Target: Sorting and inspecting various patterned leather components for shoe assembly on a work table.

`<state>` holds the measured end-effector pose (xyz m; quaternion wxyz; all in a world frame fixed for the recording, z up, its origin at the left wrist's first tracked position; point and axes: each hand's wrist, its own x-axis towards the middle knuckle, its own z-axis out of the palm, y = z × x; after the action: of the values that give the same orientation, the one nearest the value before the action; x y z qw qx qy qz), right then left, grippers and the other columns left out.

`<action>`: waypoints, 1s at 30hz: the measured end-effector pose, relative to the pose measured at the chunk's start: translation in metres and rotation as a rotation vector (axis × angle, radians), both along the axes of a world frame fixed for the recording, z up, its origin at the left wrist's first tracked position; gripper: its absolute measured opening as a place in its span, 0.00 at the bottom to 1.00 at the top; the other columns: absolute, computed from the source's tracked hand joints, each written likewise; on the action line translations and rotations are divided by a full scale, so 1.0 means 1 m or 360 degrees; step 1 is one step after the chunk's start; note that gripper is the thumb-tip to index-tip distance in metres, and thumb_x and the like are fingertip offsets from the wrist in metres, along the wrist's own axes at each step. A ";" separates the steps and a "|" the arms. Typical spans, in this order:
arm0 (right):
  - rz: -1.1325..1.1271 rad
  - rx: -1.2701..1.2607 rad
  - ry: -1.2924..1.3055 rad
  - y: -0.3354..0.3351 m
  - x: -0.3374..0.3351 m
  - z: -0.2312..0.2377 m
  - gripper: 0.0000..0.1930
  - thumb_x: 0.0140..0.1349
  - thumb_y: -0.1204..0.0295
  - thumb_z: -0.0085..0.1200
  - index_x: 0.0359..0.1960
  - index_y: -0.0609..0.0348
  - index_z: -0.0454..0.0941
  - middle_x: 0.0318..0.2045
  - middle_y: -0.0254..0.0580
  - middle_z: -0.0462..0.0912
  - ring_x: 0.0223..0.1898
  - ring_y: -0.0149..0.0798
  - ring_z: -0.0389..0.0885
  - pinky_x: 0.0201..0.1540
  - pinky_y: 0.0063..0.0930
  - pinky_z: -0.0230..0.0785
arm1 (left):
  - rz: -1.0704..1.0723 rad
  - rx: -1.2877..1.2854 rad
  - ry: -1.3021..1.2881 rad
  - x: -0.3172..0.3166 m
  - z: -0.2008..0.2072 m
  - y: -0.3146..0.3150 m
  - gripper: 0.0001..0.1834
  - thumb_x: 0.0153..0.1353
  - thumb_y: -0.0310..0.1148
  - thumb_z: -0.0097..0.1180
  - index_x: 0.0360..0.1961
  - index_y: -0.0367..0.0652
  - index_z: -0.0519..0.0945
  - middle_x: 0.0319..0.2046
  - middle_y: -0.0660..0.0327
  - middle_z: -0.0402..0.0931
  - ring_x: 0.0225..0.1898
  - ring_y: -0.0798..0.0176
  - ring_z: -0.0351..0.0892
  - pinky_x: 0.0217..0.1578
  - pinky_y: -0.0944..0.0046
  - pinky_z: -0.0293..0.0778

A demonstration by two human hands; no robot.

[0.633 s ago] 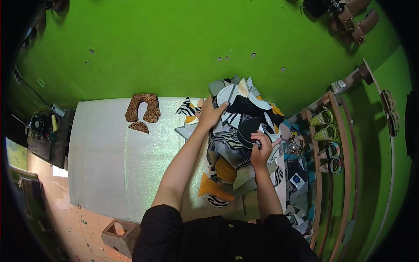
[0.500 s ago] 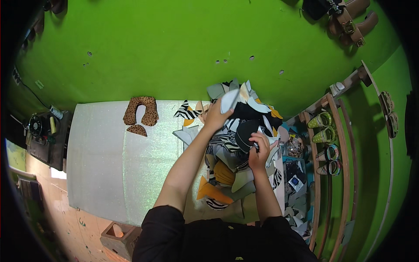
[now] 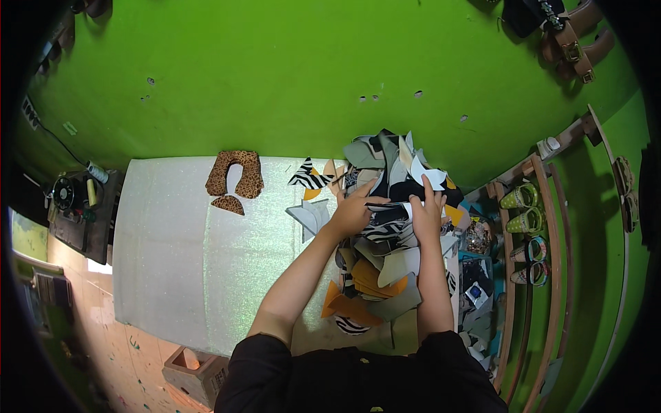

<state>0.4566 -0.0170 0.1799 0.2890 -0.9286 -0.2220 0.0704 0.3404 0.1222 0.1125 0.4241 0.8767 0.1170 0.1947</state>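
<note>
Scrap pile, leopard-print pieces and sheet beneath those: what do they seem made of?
Scrap pile: perhaps synthetic leather, mostly matte; thin cut pieces, some bending. Leopard-print pieces: possibly fabric or faux leather, matte, no clear gloss. Sheet: probably plastic or coated textile, shiny, greenish glitter.

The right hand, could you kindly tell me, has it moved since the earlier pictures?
Yes, the right hand has moved forward, away from the person's torso and closer to the green wall.

Can pass low over the left of the table (image 3: pixel 165 268), nearside of the leopard pieces (image 3: pixel 218 173). Blocked rightward by scraps (image 3: pixel 310 217), then the heap (image 3: pixel 383 237); at the back by the wall (image 3: pixel 275 82); far right by the rack (image 3: pixel 555 206).
</note>
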 end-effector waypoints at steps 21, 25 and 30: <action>0.0123 0.0343 0.0140 0.017 0.015 0.010 0.43 0.55 0.48 0.53 0.69 0.47 0.47 0.62 0.66 0.59 0.62 0.60 0.62 0.62 0.56 0.47 | 0.0029 -0.0067 -0.0590 0.054 0.007 -0.005 0.08 0.60 0.35 0.52 0.37 0.44 0.71 0.42 0.53 0.78 0.50 0.47 0.73 0.48 0.57 0.62; 0.0237 0.0622 0.0147 0.025 0.026 0.007 0.44 0.52 0.49 0.57 0.67 0.55 0.52 0.54 0.65 0.69 0.55 0.58 0.70 0.57 0.37 0.60 | -0.0351 -0.0199 -0.0331 0.045 0.019 -0.010 0.08 0.61 0.33 0.50 0.39 0.42 0.70 0.40 0.53 0.77 0.51 0.47 0.72 0.48 0.54 0.62; 0.0114 0.0321 0.0063 0.021 0.027 -0.006 0.31 0.55 0.59 0.50 0.60 0.55 0.62 0.48 0.58 0.76 0.51 0.60 0.73 0.54 0.42 0.62 | -0.0516 -0.1008 -0.0475 0.044 0.017 0.016 0.04 0.61 0.25 0.50 0.35 0.39 0.76 0.34 0.60 0.79 0.48 0.64 0.73 0.51 0.62 0.65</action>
<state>0.4840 0.0039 0.1735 0.3825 -0.8848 -0.2551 0.0763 0.3848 0.1377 0.1292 0.7115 0.6714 -0.0319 0.2048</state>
